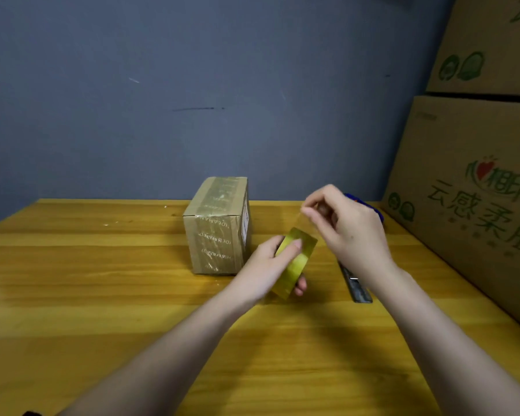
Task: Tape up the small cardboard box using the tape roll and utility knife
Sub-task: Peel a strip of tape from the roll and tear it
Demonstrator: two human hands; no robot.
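Note:
A small cardboard box [219,226] stands on the wooden table, with printed tape strips over its top and front. Just right of it my left hand [266,265] grips a yellowish tape roll [296,261] held on edge above the table. My right hand [345,228] pinches the free end of the clear tape, pulled a short way up off the roll. A grey utility knife [354,285] lies on the table under my right wrist, partly hidden.
Large printed cardboard cartons [475,190] are stacked along the right edge of the table. A blue object [379,211] peeks out behind my right hand. A blue-grey wall rises behind the wooden table [102,280].

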